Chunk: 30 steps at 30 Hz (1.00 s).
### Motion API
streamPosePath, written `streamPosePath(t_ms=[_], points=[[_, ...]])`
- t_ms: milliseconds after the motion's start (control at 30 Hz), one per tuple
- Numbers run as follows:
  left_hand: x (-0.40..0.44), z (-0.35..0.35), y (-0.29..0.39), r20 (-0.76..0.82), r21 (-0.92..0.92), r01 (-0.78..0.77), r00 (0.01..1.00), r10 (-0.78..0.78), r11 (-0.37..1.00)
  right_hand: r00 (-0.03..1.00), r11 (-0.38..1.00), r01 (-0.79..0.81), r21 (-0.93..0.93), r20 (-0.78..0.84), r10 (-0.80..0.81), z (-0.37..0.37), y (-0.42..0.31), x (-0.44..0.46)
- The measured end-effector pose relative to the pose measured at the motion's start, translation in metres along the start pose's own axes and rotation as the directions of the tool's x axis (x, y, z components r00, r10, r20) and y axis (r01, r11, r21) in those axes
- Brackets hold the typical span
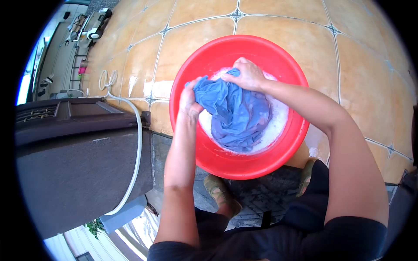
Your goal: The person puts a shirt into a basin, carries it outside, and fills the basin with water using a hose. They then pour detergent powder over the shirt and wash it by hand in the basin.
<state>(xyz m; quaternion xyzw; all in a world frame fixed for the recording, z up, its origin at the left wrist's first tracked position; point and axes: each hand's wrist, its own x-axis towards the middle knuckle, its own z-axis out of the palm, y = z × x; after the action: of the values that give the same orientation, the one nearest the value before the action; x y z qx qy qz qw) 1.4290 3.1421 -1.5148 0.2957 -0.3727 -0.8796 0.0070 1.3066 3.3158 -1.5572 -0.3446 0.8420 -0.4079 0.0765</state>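
Observation:
A bunched, wet blue cloth (237,115) lies in a round red basin (248,167) with white suds (278,119) around it. My left hand (190,99) grips the cloth's left edge, fingers partly hidden by the fabric. Closed on an upper fold of the same cloth, my right hand (246,75) is above the suds near the back of the basin. Between the two hands the fabric is raised and creased, while its lower part rests in the foamy water.
Tan floor tiles (287,26) surround the basin, wet at the left. A pale hose (138,148) runs over a dark ledge (82,174) at the left. Both feet in green shoes (216,189) are below the basin. A wheeled object (95,30) stands at the upper left.

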Motion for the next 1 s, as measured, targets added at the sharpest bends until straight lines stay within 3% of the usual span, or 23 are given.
streamPosePath(t_ms=[33, 67, 100, 167, 200, 267, 300, 333, 367, 400, 433, 500, 567, 600, 633, 700, 767, 800, 833, 867, 933, 1000], points=[[-0.004, -0.003, 0.027, -0.030, -0.062, -0.038, 0.999, 0.036, 0.997, 0.975, 0.997, -0.069, 0.042, 0.213, 0.058, -0.024, 0.000, 0.001], [-0.006, -0.012, 0.052, -0.007, -0.006, -0.082, 0.997, 0.082, 0.997, 0.940, 0.993, -0.011, 0.120, 0.341, -0.031, -0.035, -0.001, -0.005], [-0.020, -0.003, 0.074, 0.117, 0.023, -0.012, 0.993, 0.009, 1.000, 0.881, 0.979, 0.039, 0.202, 0.456, -0.129, -0.038, -0.003, -0.010], [-0.051, 0.038, 0.092, -0.043, 0.157, -0.127, 0.990, 0.135, 0.979, 0.808, 0.968, 0.207, 0.144, 0.533, -0.252, -0.035, -0.012, -0.011], [-0.060, 0.044, 0.099, 0.003, 0.191, -0.165, 0.986, 0.167, 0.968, 0.766, 0.949, 0.295, 0.111, 0.566, -0.304, -0.037, -0.014, -0.009], [-0.079, 0.048, 0.114, 0.103, 0.258, -0.235, 0.971, 0.215, 0.937, 0.736, 0.986, 0.126, 0.111, 0.656, -0.168, -0.047, -0.013, 0.003], [-0.089, 0.049, 0.119, 0.076, 0.326, -0.244, 0.970, 0.232, 0.914, 0.708, 0.994, 0.037, 0.107, 0.699, -0.102, -0.050, -0.012, 0.008], [-0.099, 0.051, 0.122, 0.048, 0.393, -0.246, 0.968, 0.247, 0.886, 0.747, 0.981, -0.082, 0.176, 0.663, -0.057, -0.055, -0.007, 0.009], [-0.108, 0.054, 0.123, 0.022, 0.454, -0.246, 0.964, 0.265, 0.856, 0.767, 0.948, -0.092, 0.305, 0.629, -0.128, -0.053, 0.002, 0.013], [-0.121, 0.062, 0.120, -0.081, 0.619, -0.187, 0.951, 0.298, 0.763, 0.789, 0.935, -0.158, 0.316, 0.610, -0.073, -0.055, 0.004, 0.018], [-0.123, 0.046, 0.121, -0.016, 0.799, -0.148, 0.964, 0.266, 0.582, 0.809, 0.917, -0.224, 0.329, 0.588, -0.013, -0.062, 0.000, 0.022], [-0.131, 0.018, 0.109, 0.128, 0.991, -0.132, 0.963, 0.236, 0.000, 0.830, 0.831, -0.315, 0.459, 0.558, 0.006, -0.081, -0.013, 0.029], [-0.139, 0.013, 0.090, 0.109, 0.872, -0.030, 0.985, 0.134, -0.489, 0.853, 0.791, -0.225, 0.569, 0.508, -0.122, -0.096, -0.044, 0.032], [-0.140, 0.007, 0.087, 0.179, 0.718, -0.096, 0.983, 0.049, -0.689, 0.850, 0.775, -0.200, 0.600, 0.500, -0.168, -0.097, -0.058, 0.033], [-0.142, 0.001, 0.091, 0.070, 0.881, -0.020, 0.994, 0.089, -0.474, 0.858, 0.797, -0.173, 0.578, 0.486, -0.166, -0.106, -0.080, 0.028], [-0.147, -0.012, 0.117, -0.164, 0.986, 0.163, 0.984, 0.062, 0.030, 0.863, 0.649, -0.194, 0.736, 0.442, -0.243, -0.114, -0.106, 0.028], [-0.173, -0.012, 0.137, -0.018, 0.821, -0.041, 0.995, 0.097, 0.569, 0.868, 0.448, -0.216, 0.868, 0.381, -0.318, -0.121, -0.133, 0.035], [-0.188, 0.003, 0.140, 0.053, 0.729, -0.122, 0.991, 0.122, 0.674, 0.862, 0.347, -0.216, 0.913, 0.345, -0.370, -0.128, -0.150, 0.034], [-0.203, 0.016, 0.143, 0.114, 0.614, -0.195, 0.981, 0.159, 0.764, 0.841, 0.290, -0.325, 0.900, 0.415, -0.346, -0.142, -0.169, 0.027], [-0.213, 0.015, 0.151, 0.152, 0.583, -0.289, 0.957, 0.247, 0.759, 0.784, 0.226, -0.446, 0.866, 0.500, -0.369, -0.150, -0.185, 0.029], [-0.229, 0.016, 0.166, 0.186, 0.475, -0.449, 0.892, 0.413, 0.757, 0.889, 0.369, -0.089, 0.925, 0.240, -0.389, -0.177, -0.210, 0.004], [-0.240, 0.021, 0.180, 0.197, 0.278, -0.557, 0.830, 0.521, 0.782, 0.878, 0.337, -0.057, 0.940, 0.208, -0.432, -0.190, -0.220, -0.007]])
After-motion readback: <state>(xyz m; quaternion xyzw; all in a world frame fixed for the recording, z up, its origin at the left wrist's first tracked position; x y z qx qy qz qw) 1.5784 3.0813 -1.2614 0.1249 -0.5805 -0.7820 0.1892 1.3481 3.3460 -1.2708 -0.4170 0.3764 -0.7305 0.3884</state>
